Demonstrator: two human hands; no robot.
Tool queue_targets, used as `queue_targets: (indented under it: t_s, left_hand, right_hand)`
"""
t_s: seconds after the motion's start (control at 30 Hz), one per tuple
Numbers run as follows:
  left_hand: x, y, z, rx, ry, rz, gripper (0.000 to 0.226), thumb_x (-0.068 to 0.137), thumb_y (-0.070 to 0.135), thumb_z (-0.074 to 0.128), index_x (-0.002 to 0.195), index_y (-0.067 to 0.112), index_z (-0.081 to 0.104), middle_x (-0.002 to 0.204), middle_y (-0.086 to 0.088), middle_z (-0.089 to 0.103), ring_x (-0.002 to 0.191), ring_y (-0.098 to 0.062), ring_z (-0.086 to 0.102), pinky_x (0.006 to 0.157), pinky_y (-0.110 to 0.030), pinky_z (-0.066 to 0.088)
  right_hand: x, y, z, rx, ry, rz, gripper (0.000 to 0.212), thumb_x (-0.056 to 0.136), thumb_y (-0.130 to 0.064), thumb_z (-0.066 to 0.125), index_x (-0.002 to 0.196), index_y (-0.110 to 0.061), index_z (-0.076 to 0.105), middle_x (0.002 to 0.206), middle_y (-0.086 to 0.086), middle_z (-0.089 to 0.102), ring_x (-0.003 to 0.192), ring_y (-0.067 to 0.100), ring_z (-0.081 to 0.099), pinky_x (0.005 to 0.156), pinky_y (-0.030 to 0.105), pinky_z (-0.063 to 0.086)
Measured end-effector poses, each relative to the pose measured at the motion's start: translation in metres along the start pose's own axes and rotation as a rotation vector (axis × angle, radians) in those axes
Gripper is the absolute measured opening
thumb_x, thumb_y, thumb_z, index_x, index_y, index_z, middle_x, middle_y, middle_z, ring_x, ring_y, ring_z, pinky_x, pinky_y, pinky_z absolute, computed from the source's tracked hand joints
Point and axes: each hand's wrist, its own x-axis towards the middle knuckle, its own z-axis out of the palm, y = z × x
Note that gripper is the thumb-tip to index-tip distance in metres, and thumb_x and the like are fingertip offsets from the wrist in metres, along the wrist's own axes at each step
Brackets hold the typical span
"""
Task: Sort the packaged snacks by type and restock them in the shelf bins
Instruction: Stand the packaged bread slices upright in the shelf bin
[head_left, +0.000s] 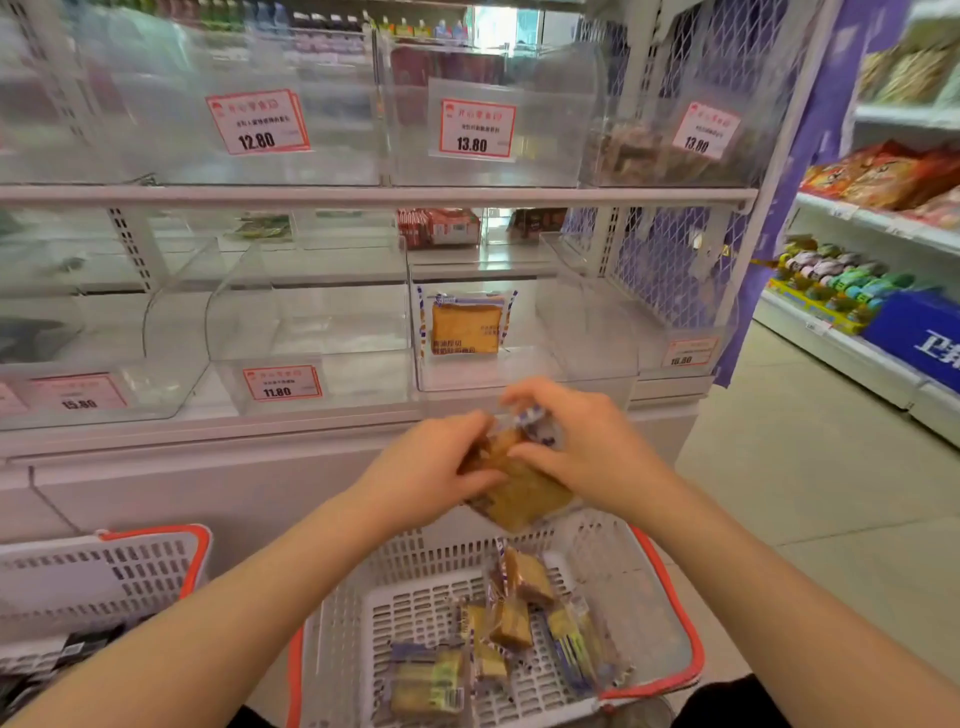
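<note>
Both hands hold wrapped toast-slice packets (514, 488) above a white basket. My left hand (431, 467) grips them from the left, and my right hand (582, 441) grips them from the right and top. How many packets are in the bundle is unclear. The white basket with an orange rim (670, 592) below holds several more clear-wrapped bread and cake packets (498, 634). One toast packet (466, 325) stands upright in a clear shelf bin (524, 371) straight ahead.
Clear bins with red price tags line two shelf levels; the bin marked 11.80 (283, 384) looks bare. A second white basket (104, 577) sits at lower left with dark packets. An aisle floor and stocked shelves (883, 176) lie to the right.
</note>
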Motion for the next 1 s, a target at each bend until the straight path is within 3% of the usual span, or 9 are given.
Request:
queue_targets:
  t_s: [0.17,0.23,0.3,0.33,0.47,0.63,0.77,0.83,1.0]
  left_hand:
    - [0.011,-0.005,-0.026,-0.726,0.354,-0.233,0.017,0.080,0.024,0.069,0.092,0.031,0.058,0.084,0.010,0.070,0.078,-0.003,0.067,0.063,-0.016,0.052]
    - [0.015,-0.007,-0.032,-0.887,0.414,-0.270,0.017,0.081,0.023,0.068,0.094,0.031,0.061,0.087,0.012,0.072,0.082,-0.006,0.068,0.067,-0.019,0.052]
    - [0.020,-0.008,-0.033,-0.897,0.408,-0.285,0.017,0.081,0.025,0.068,0.096,0.032,0.061,0.090,0.012,0.072,0.083,-0.006,0.069,0.066,-0.017,0.052]
    - [0.022,-0.008,-0.033,-0.911,0.405,-0.288,0.017,0.082,0.026,0.067,0.096,0.032,0.061,0.090,0.010,0.073,0.081,-0.006,0.069,0.063,-0.015,0.052]
    - [0.029,-0.010,-0.033,-1.106,0.436,-0.370,0.025,0.092,0.040,0.046,0.089,0.023,0.064,0.075,0.006,0.072,0.068,-0.007,0.068,0.055,-0.017,0.051]
    - [0.036,-0.029,-0.038,-0.870,0.580,-0.466,0.048,0.098,0.040,0.034,0.057,0.022,0.052,0.050,0.010,0.052,0.048,-0.004,0.047,0.045,-0.014,0.036]
    - [0.046,-0.037,-0.037,-0.914,0.637,-0.483,0.060,0.100,0.034,0.033,0.048,0.027,0.063,0.044,0.011,0.054,0.041,0.000,0.047,0.040,-0.011,0.035]
    - [0.050,-0.041,-0.036,-1.004,0.624,-0.530,0.060,0.099,0.035,0.034,0.048,0.021,0.063,0.045,0.010,0.055,0.042,-0.004,0.049,0.041,-0.012,0.036]
    - [0.061,-0.063,-0.048,-0.811,0.613,-0.402,0.048,0.097,0.040,0.038,0.057,0.027,0.061,0.051,0.006,0.056,0.050,-0.006,0.051,0.050,-0.021,0.041]
  right_hand:
    - [0.002,0.005,-0.018,0.168,0.529,0.235,0.058,0.088,-0.028,0.059,0.140,-0.019,0.034,0.126,-0.008,0.046,0.120,0.009,0.040,0.099,0.026,0.030]
    - [0.004,0.009,-0.020,0.445,0.450,0.372,0.039,0.092,-0.029,0.053,0.129,-0.022,0.044,0.117,-0.006,0.056,0.107,0.009,0.053,0.089,0.028,0.042]
    - [0.006,0.011,-0.020,0.622,0.362,0.408,0.011,0.093,-0.026,0.053,0.096,-0.017,0.059,0.088,0.001,0.068,0.075,0.009,0.063,0.063,0.027,0.049]
    - [0.007,0.011,-0.019,0.625,0.362,0.389,0.015,0.093,-0.025,0.054,0.084,-0.014,0.059,0.074,-0.001,0.068,0.062,0.007,0.060,0.054,0.024,0.046]
    - [0.019,0.013,-0.020,0.747,0.328,0.393,0.027,0.094,-0.032,0.052,0.070,-0.023,0.061,0.076,0.001,0.065,0.074,0.018,0.059,0.068,0.035,0.045]
    - [0.037,0.019,-0.017,0.980,0.291,0.424,0.026,0.094,-0.025,0.052,0.075,-0.022,0.069,0.080,0.006,0.068,0.075,0.026,0.059,0.075,0.042,0.046]
    - [0.049,0.024,-0.002,1.203,0.234,0.544,0.020,0.094,-0.020,0.050,0.082,-0.013,0.065,0.073,0.003,0.071,0.054,0.010,0.064,0.048,0.020,0.051]
    - [0.057,0.027,0.004,1.144,0.244,0.559,0.020,0.094,-0.020,0.052,0.081,-0.013,0.066,0.072,0.002,0.071,0.056,0.013,0.062,0.048,0.020,0.047]
    - [0.086,0.033,-0.006,0.841,0.149,0.418,0.006,0.085,-0.019,0.064,0.086,-0.024,0.068,0.081,-0.007,0.074,0.072,0.008,0.070,0.058,0.016,0.052]
